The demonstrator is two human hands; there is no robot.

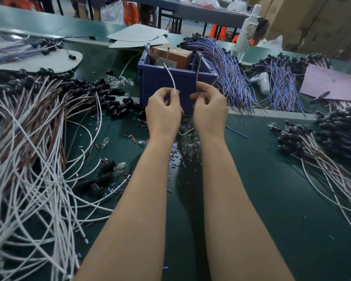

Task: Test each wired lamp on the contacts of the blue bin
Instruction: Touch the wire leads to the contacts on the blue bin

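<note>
Just at 6 o'clock of the blue bin [156,86], the left hand [163,113] pinches a white wire [172,79], the right hand [210,110] a brown wire [198,78], both pointing toward 12

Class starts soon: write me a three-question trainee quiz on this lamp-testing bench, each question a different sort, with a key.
1. True or false: the right hand holds nothing.
2. What sits inside the blue bin? A) cardboard box B) mug C) tape roll
3. Fill in: the purple-and-blue wire bundle lies on the bin's ___ side.
Key: 1 false, its fingers pinch a brown wire; 2 A; 3 right.
</note>
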